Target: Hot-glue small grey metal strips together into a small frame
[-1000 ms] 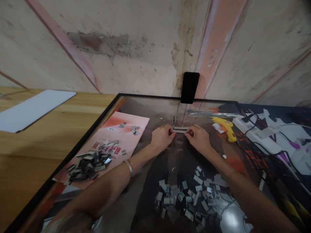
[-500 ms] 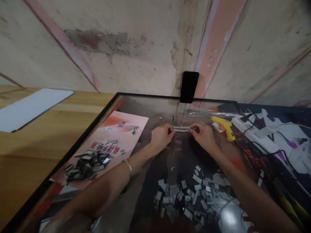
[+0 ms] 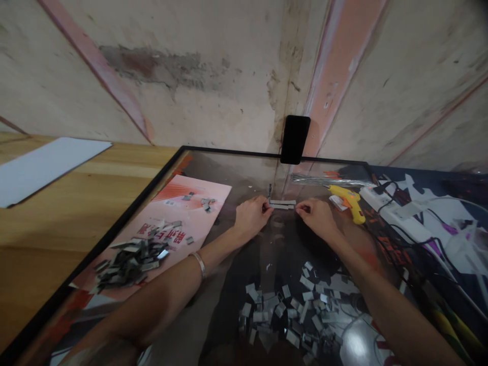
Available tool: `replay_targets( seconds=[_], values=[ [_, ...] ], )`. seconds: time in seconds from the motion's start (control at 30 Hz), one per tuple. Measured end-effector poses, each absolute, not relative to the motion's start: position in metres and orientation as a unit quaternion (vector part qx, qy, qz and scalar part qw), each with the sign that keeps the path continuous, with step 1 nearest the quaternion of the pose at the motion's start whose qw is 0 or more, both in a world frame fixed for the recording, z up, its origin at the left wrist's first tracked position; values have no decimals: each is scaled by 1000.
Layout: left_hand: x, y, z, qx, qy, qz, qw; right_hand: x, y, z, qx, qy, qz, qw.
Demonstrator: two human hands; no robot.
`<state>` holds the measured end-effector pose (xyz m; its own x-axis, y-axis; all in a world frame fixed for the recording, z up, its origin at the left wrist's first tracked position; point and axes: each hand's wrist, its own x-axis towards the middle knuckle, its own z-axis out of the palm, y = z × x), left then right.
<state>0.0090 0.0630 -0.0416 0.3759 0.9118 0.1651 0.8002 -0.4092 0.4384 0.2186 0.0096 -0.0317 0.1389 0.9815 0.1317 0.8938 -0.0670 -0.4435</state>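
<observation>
Left hand (image 3: 249,218) and right hand (image 3: 318,217) at either end of a flat strip (image 3: 282,204) on glass (image 3: 236,168)

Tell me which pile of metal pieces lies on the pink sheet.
The left pile, dark and heaped; the other pile lies scattered on bare glass to its right.

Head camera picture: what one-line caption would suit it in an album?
The left hand and right hand pinch the ends of a small grey strip over a glass sheet, grey clips piled nearby.

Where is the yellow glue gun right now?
In the head view, the yellow glue gun lies on the glass sheet, just right of the right hand and left of the white power strip.
</observation>
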Motion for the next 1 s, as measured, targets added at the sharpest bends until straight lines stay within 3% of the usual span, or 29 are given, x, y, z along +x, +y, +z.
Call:
replay_targets(
  seconds=[0.17,0.57,1.0],
  values=[
    [7,57,-40,833,493,208,138,212,7,-35,-694,-671,95,242],
    [5,49,-40,883,425,172,97,197,1,-37,-670,-719,23,182],
    [5,45,-35,883,415,181,124,205,0,-33,-643,-718,118,240]
  ],
)
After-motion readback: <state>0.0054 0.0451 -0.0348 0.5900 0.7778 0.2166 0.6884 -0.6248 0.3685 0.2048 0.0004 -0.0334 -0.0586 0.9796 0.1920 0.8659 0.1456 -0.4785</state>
